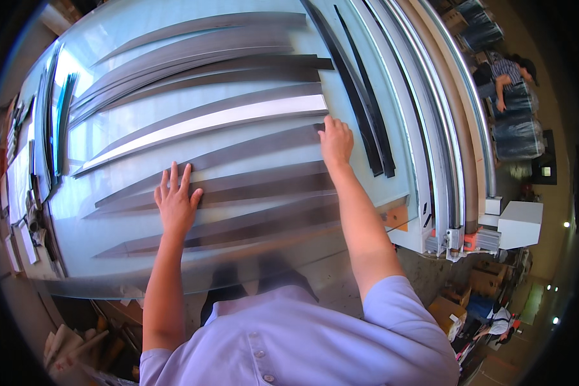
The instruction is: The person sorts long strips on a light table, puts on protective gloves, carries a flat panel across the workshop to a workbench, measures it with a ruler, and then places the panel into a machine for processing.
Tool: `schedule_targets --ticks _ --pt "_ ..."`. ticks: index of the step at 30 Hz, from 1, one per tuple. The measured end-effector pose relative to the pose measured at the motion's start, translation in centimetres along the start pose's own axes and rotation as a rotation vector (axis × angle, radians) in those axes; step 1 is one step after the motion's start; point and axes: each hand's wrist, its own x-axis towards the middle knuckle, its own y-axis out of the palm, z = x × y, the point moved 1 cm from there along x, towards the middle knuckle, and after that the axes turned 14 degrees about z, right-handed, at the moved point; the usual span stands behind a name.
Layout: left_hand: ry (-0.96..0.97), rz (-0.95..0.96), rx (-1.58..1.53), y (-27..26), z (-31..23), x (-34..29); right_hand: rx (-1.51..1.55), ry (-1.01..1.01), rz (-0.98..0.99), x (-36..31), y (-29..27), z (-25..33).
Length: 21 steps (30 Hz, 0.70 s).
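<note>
A long, dark grey tapered strip point(257, 147) of thin sheet material lies across the pale glossy table point(141, 154). My left hand point(177, 202) rests on it near its narrow left part, fingers spread. At the wide right end, my right hand point(336, 141) closes its fingers on the strip's corner. Just beyond lies a dark strip with a white band point(225, 123) along it. Nearer to me are two more dark areas, a grey strip point(264, 181) and another grey strip point(257, 222) by the table's front edge.
Several grey strips point(193, 55) are piled farther back. Long black strips point(350, 83) run lengthwise at the right, beside metal rails point(441, 116) with a white box point(521, 224). Teal and dark strips point(63, 122) lie at the left. Another person point(505, 77) bends over wrapped bundles at far right.
</note>
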Motion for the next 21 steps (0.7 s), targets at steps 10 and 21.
schedule_targets --ticks 10,21 --pt "0.012 0.016 0.001 0.0 0.3 0.1 -0.096 -0.503 -0.237 0.7 -2.8 -2.1" --pt "-0.091 -0.184 -0.399 1.3 0.0 1.0 1.349 -0.476 0.084 -4.0 -21.2 6.1"
